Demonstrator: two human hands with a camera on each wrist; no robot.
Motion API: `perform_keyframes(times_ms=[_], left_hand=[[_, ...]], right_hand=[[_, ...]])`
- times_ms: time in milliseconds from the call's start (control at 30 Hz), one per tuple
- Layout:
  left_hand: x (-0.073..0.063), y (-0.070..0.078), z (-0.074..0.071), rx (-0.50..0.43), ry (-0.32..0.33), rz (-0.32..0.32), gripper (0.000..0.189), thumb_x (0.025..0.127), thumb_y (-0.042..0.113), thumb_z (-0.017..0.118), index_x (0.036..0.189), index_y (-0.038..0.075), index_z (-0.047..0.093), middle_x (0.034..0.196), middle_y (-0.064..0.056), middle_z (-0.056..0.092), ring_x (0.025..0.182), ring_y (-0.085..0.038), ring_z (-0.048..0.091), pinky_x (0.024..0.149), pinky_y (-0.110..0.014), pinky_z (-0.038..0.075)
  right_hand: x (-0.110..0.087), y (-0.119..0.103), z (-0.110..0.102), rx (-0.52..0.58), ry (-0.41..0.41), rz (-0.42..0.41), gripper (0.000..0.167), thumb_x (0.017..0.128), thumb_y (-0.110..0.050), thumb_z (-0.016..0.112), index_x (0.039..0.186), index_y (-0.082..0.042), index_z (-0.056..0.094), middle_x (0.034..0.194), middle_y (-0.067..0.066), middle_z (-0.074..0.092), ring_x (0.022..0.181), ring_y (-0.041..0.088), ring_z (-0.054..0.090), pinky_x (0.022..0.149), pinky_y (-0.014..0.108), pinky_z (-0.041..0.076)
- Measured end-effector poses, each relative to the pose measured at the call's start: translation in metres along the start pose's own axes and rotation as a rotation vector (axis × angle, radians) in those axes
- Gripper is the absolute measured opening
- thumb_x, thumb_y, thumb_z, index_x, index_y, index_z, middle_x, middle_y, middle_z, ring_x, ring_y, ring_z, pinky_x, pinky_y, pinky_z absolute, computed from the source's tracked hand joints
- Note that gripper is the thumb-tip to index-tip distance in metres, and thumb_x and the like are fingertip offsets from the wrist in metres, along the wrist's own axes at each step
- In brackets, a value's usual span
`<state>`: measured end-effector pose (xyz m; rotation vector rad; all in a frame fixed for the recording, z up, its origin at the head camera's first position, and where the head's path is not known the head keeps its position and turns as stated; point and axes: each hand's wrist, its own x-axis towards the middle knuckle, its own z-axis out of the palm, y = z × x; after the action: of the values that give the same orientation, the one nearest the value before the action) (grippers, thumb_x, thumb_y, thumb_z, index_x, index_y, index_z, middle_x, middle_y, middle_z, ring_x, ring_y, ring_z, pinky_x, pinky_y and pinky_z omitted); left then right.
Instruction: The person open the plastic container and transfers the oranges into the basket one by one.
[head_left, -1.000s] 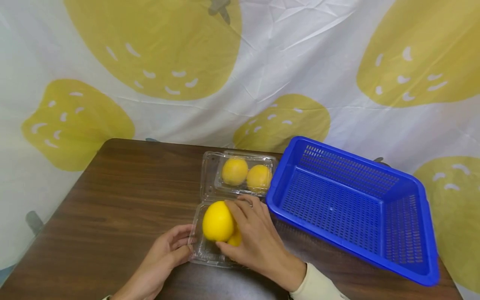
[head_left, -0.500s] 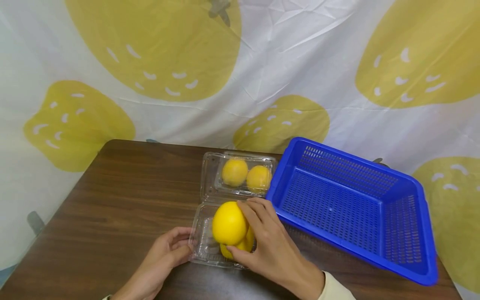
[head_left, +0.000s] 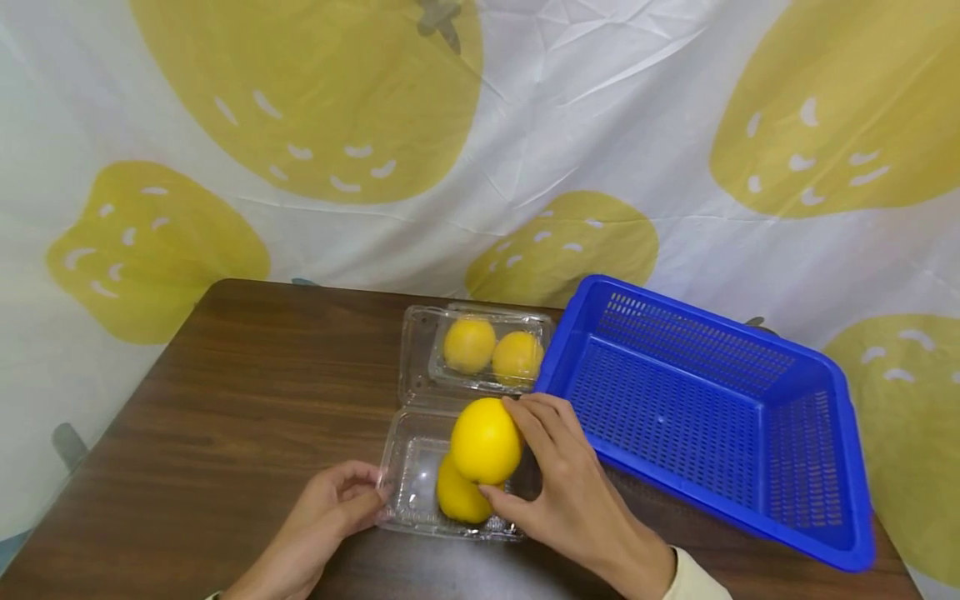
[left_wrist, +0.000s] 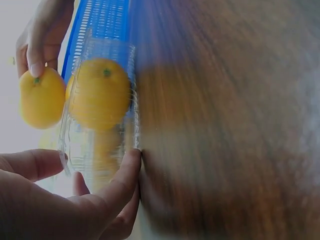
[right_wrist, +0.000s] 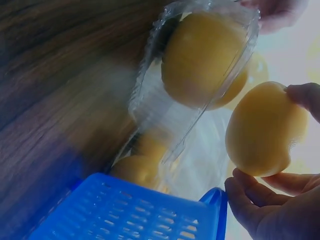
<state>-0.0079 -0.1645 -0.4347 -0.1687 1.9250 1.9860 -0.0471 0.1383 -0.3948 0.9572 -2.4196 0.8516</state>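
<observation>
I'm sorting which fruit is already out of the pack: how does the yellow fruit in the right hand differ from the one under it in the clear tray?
The held fruit is lifted clear of the open clear tray, pinched between the right hand thumb and fingers; the lower fruit lies in that tray, untouched. The held fruit shows whole; the lower fruit is partly hidden beneath it. The left hand grips the tray's edge. Both are round, smooth and yellow.
</observation>
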Motion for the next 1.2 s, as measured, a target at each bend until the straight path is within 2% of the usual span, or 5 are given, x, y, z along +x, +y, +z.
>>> perform_keyframes(times_ms=[400, 600, 833, 967, 1200], left_hand=[[-0.002, -0.002, -0.002, -0.020, -0.002, -0.018, 0.036, 0.104, 0.004, 0.068, 0.129, -0.020, 0.058, 0.115, -0.018, 0.072, 0.103, -0.022, 0.071, 0.096, -0.031, 0.065], [-0.003, -0.003, -0.002, -0.018, 0.012, -0.033, 0.037, 0.105, 0.006, 0.068, 0.130, -0.020, 0.060, 0.122, -0.020, 0.069, 0.105, -0.022, 0.070, 0.097, -0.034, 0.066], [-0.003, -0.003, -0.002, -0.014, 0.026, -0.040, 0.032, 0.106, 0.008, 0.068, 0.125, -0.018, 0.062, 0.129, -0.023, 0.068, 0.107, -0.024, 0.070, 0.098, -0.037, 0.066], [-0.004, -0.003, -0.002, -0.021, 0.023, -0.042, 0.032, 0.107, 0.007, 0.067, 0.126, -0.018, 0.062, 0.128, -0.022, 0.068, 0.107, -0.023, 0.070, 0.098, -0.036, 0.066], [-0.004, -0.003, -0.003, -0.026, 0.026, -0.041, 0.035, 0.107, 0.007, 0.067, 0.130, -0.018, 0.060, 0.125, -0.019, 0.069, 0.108, -0.022, 0.069, 0.099, -0.034, 0.066]], right_hand=[[-0.003, 0.009, -0.015, -0.005, 0.026, 0.047, 0.089, 0.073, -0.026, 0.101, 0.149, -0.003, 0.062, 0.139, 0.012, 0.068, 0.132, 0.032, 0.056, 0.108, 0.055, 0.058], [-0.008, 0.014, -0.027, 0.001, 0.044, 0.075, 0.087, 0.075, -0.029, 0.101, 0.149, -0.003, 0.063, 0.139, 0.010, 0.069, 0.133, 0.033, 0.055, 0.114, 0.041, 0.051], [-0.010, 0.022, -0.043, 0.000, 0.097, 0.072, 0.078, 0.088, -0.047, 0.091, 0.146, -0.002, 0.064, 0.136, 0.011, 0.071, 0.132, 0.036, 0.056, 0.118, 0.027, 0.042], [-0.010, 0.027, -0.053, -0.013, 0.105, 0.093, 0.078, 0.091, -0.052, 0.087, 0.145, 0.000, 0.065, 0.134, 0.013, 0.071, 0.131, 0.037, 0.055, 0.118, 0.024, 0.040], [-0.010, 0.034, -0.068, -0.040, 0.096, 0.118, 0.077, 0.087, -0.045, 0.090, 0.143, 0.002, 0.065, 0.133, 0.016, 0.071, 0.130, 0.038, 0.056, 0.120, 0.025, 0.038]])
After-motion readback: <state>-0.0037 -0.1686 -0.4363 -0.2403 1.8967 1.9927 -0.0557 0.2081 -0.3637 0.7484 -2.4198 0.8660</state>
